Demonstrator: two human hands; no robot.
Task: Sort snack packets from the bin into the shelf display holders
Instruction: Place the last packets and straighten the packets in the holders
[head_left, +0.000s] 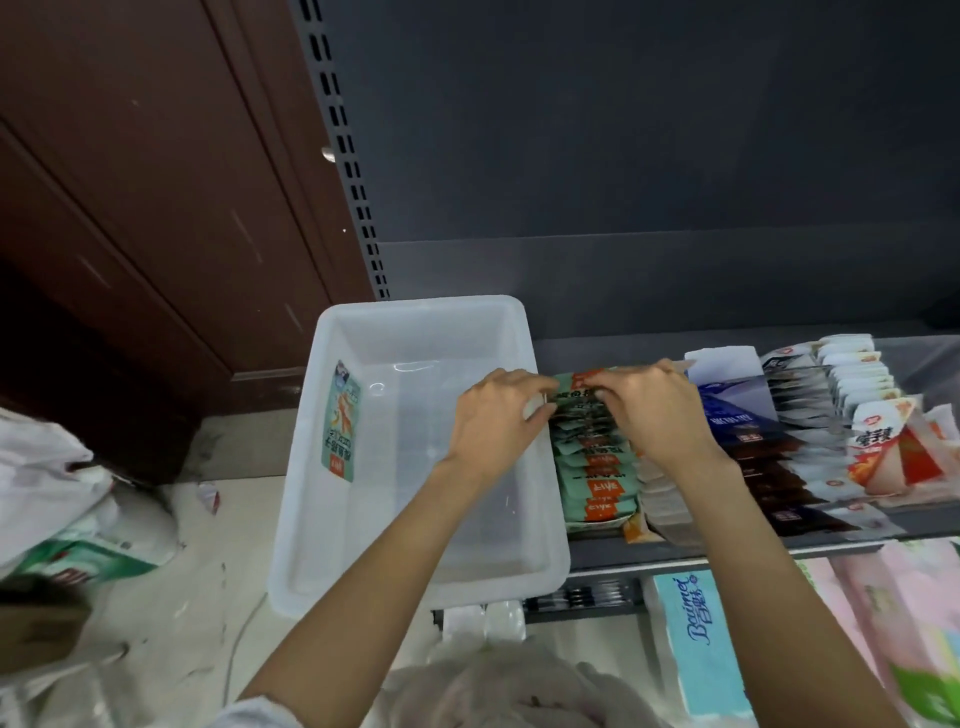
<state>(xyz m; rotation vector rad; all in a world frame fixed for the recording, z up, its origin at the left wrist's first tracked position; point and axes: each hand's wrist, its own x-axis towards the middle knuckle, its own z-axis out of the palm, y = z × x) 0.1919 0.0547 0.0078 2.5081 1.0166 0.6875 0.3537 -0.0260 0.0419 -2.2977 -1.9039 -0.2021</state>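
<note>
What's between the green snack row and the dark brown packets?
In the head view, a row of pale beige packets stands between the green snack row and the dark brown packets.

Only clear reading: "Bouimei" or similar, in blue script, letters uncertain, on the light-blue tissue pack (701, 644) below the shelf edge, with small Chinese characters beside it. Green-and-orange snack packets (597, 478) in the shelf row carry white Chinese print on orange bands, too blurred to read. Lone green packet (341, 423) in the white bin: Chinese print, illegible. Red-and-white packet (878, 441) at right: large red characters, unreadable.
</note>
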